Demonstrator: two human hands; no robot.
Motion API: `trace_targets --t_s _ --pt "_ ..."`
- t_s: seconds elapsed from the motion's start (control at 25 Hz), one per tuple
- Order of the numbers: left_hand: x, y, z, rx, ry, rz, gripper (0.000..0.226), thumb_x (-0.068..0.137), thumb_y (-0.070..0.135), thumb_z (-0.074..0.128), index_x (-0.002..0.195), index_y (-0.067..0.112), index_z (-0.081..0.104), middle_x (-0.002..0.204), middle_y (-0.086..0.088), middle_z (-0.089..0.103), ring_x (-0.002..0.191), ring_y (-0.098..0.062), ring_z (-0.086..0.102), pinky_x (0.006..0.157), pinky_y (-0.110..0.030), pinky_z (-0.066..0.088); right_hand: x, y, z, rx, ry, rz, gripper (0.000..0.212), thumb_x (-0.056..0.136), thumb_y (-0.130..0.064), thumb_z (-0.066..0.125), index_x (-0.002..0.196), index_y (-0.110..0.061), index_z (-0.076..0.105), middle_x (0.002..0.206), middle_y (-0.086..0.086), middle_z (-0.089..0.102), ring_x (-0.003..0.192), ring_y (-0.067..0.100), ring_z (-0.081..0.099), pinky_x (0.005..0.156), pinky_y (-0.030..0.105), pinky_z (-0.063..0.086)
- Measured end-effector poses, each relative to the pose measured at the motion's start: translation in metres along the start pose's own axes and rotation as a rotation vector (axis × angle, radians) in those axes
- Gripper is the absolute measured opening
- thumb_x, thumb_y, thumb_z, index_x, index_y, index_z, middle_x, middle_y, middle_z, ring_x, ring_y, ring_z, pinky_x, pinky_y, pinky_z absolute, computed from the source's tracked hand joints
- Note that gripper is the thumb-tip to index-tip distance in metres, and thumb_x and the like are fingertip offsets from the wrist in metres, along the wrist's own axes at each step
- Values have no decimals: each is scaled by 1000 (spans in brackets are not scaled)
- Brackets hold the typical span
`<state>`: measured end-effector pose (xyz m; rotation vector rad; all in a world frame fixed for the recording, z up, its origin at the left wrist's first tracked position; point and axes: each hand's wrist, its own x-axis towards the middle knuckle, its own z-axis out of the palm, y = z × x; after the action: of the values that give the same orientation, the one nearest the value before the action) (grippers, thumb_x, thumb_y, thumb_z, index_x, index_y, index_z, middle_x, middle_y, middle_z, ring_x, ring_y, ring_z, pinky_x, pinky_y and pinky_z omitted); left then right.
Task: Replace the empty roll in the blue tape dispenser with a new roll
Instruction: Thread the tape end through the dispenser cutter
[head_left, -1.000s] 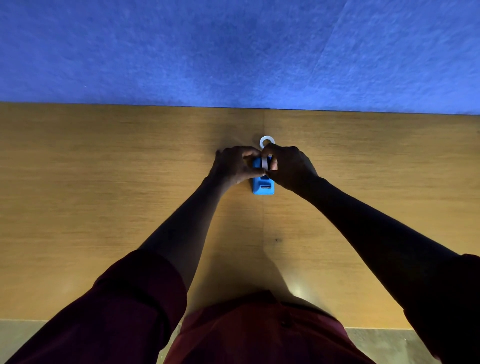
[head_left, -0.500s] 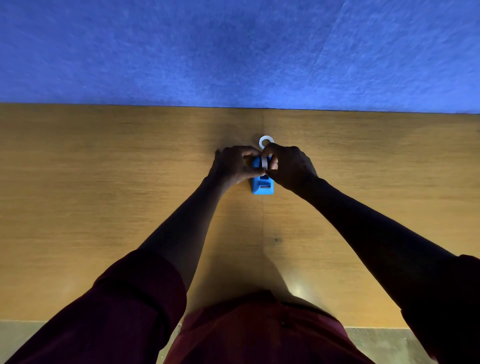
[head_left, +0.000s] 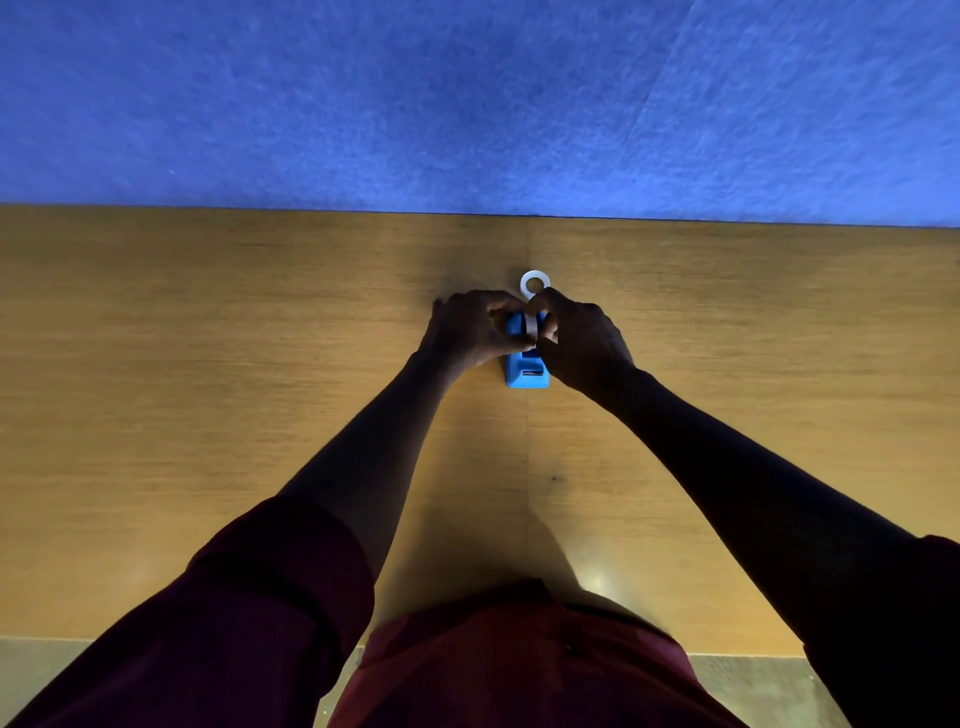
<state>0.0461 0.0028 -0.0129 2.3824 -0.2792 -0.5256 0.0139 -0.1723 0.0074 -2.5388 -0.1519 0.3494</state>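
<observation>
A blue felt-like wall (head_left: 467, 98) fills the upper part of the view, and below it runs a wooden table (head_left: 208, 364) with a fine horizontal grain and a thin seam down its middle. The light is dim, so both forearms read almost as silhouettes; dark red sleeves (head_left: 270, 582) are pushed up above the wrists.

Both hands meet over the seam, well out from the body. Between them stands the blue tape dispenser (head_left: 527, 376), its near end sticking out toward the person from under the fingers, with a small dark slot on top. The left hand (head_left: 470, 330) curls around the dispenser's left side, fingers bent over the top. The right hand (head_left: 582, 338) closes in from the right, its thumb and fingertips pinching a roll of tape (head_left: 531, 325) that stands on edge at the dispenser's upper part, right where the two hands touch. The roll shows only as a narrow pale band between the fingers; whether it is seated in the dispenser or just held above it cannot be told. Both hands are closed in a grasp, the left on the dispenser body, the right on the roll.

Just beyond the fingertips of the right hand, on the far side from the person, a small white ring (head_left: 534, 283) lies flat on the table, its hole open to the wood beneath, near the hands and seemingly apart from them.
</observation>
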Motion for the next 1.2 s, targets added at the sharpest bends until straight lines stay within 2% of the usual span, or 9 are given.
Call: trace_targets --t_s 0.08,0.28,0.56,0.8,0.96,1.2 --pt "0 1 -1 10 1 -9 53 77 50 81 123 27 70 119 7 74 115 -14 66 105 -52 48 1 -1 -1 16 1 13 27 91 -17 66 117 -20 59 98 6 74 86 23 72 72 44 61" --pt "-1 1 -1 10 8 -15 50 78 43 84 124 27 70 119 7 74 115 -16 66 105 -52 47 4 -1 -1 20 27 17 26 90 -20 65 116 -18 65 99 8 75 89 27 71 75 44 60" --pt "-2 2 -1 14 15 -1 49 78 42 84 123 28 70 119 8 74 115 -15 65 106 -52 47 1 1 3 44 105 6 17 88 -19 67 104 -20 67 91 3 76 83 22 72 70 35 58" --pt "-2 2 0 27 13 0 49 79 42 83 124 27 70 121 7 74 117 -15 65 106 -51 47 3 2 3 43 100 0 18 88 -19 68 106 -19 68 92 3 76 81 19 72 65 27 54" --pt "-2 2 0 23 16 -5 51 78 42 84 125 26 70 121 7 74 117 -15 65 106 -51 47 3 1 2 53 98 2 18 87 -17 70 104 -18 68 94 4 76 82 20 72 70 34 59" --pt "-2 2 1 33 9 1 51 79 42 83 125 25 70 122 6 74 118 -15 65 106 -51 47 3 1 -1 52 78 -10 14 88 -16 68 101 -17 68 94 6 76 84 23 72 74 40 60"
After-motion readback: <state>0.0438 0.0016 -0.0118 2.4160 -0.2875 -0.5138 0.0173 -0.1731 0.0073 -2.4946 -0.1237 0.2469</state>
